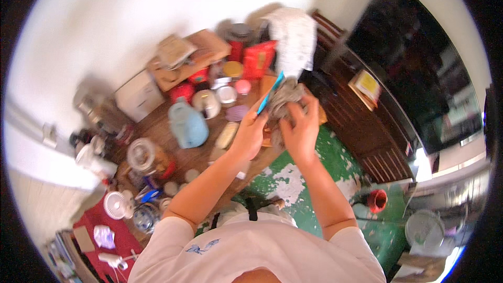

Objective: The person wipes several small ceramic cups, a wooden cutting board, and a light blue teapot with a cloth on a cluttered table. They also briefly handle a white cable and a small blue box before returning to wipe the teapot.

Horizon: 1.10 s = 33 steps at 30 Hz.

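In front of me, above the table's right end, my left hand [248, 135] is closed on a thin, flat blue object [271, 92]. It is seen nearly edge-on, so its kind does not show. My right hand [302, 130] grips a crumpled grey-brown cloth [286, 96], its fingers pressed into the folds. The cloth lies right beside the blue object and seems to touch its right side. Some of the cloth hangs down between my two hands.
The wooden table [157, 131] carries a light-blue jug [188, 124], a clear jar [142, 156], red packages [259, 58] and several lidded tins. A dark cabinet [343, 110] with a large black screen [416, 55] stands at right. The floor [335, 152] is worn green.
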Motion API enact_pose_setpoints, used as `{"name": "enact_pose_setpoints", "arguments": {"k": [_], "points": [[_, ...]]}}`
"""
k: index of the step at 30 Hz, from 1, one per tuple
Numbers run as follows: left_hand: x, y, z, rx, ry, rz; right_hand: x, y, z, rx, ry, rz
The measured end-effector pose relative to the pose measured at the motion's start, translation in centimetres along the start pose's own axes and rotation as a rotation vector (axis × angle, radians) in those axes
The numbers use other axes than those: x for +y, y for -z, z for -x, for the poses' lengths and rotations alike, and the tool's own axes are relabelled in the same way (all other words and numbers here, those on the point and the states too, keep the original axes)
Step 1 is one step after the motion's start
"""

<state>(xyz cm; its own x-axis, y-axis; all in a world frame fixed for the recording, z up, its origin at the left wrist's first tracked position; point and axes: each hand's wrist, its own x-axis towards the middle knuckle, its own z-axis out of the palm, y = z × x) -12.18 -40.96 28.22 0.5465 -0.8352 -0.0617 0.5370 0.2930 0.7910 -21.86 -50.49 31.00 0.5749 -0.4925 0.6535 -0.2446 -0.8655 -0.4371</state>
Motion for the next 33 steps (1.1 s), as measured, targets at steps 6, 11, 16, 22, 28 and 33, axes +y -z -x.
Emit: {"name": "enact_pose_setpoints", "arguments": {"k": [6,11,16,22,28,33], "points": [[-12.4,-14.6,-5.7,-0.235,0.137,0.084,17.8,13.2,9.6,-0.015,-0.451,0.066],[-23.6,-25.9,-8.6,-0.478,0.387,0.119,30.9,23.4,19.2,0.479,-1.212,-0.720],[-34.9,-39.5,-8.1,-1.010,-0.021,-0.888,36.0,30.3,24.2,0.918,-1.228,-1.423],[-48.8,-49.1,-8.7,-1.665,-0.086,-0.981,44.7,36.7,30.0,1.170,-1.261,-1.043],[-62.3,-57.5,-13.3,-1.440,0.217,-0.590,55.3,42.3,31.3,1.483,-1.319,-1.007],[-68.8,-63.3,-15.5,-1.509,0.148,-0.800,63.9,45.3,32.8,1.732,-1.247,-0.986]]}}
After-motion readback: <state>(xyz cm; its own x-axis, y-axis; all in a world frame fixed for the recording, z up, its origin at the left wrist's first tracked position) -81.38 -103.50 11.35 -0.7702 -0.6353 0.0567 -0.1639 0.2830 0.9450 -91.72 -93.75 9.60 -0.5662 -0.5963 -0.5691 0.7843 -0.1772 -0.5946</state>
